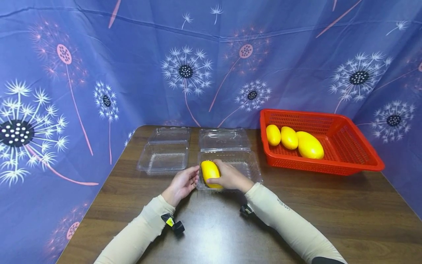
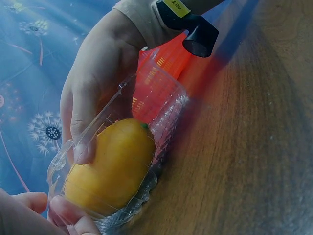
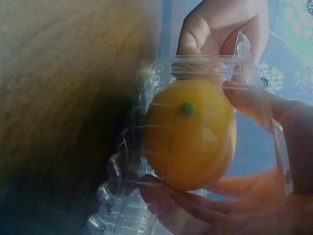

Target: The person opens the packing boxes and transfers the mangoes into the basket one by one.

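Observation:
A yellow mango (image 1: 210, 173) with a small green stem spot lies in the left end of a clear plastic clamshell box (image 1: 244, 167), whose lid is folded back. My right hand (image 1: 228, 176) grips the mango from above, thumb on the near side and fingers over the far side. At the box's left end, my left hand (image 1: 183, 183) holds the rim, thumb and fingers bent at the corner. In the left wrist view the mango (image 2: 117, 166) shows behind the clear wall. The right wrist view shows the mango (image 3: 190, 137) end-on, with right fingers beneath and beside it.
Another clear clamshell box (image 1: 166, 156) stands with its lid back to the left. To the right, a red plastic basket (image 1: 349, 146) holds three mangoes (image 1: 310, 145) in its left part. A blue dandelion-patterned cloth (image 1: 211, 73) hangs behind the wooden table (image 1: 204, 227).

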`<state>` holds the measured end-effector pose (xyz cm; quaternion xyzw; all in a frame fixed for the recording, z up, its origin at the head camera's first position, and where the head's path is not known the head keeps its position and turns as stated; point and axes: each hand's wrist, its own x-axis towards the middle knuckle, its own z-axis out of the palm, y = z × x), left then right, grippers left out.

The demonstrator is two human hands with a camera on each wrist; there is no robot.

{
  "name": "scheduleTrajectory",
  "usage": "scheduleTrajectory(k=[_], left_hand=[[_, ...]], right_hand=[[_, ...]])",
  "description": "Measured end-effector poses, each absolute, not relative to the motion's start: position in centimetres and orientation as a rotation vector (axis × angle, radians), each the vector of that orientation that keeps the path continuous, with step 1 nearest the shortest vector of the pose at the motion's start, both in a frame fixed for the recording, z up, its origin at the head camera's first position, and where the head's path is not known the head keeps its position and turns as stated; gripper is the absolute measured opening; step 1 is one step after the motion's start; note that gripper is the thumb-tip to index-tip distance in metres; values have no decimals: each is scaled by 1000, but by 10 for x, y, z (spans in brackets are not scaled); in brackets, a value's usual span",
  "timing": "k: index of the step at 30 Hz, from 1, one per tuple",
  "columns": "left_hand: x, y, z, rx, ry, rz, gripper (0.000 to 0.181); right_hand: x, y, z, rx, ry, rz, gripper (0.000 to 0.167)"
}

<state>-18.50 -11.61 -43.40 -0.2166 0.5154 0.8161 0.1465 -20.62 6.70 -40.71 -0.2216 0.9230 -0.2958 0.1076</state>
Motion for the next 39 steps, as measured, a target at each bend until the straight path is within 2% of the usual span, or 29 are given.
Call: scheduleTrajectory(k=[10, 23, 39], left_hand=[[-185, -116, -433, -618, 1480, 2354, 8], [-183, -117, -434, -625, 1469, 2365, 15], [-184, -118, -434, -587, 1473, 2352, 8]], right_hand=[[-206, 62, -406, -607, 2701, -916, 76], [-210, 54, -407, -538, 2709, -865, 79], [-211, 58, -409, -531, 2703, -891, 76]])
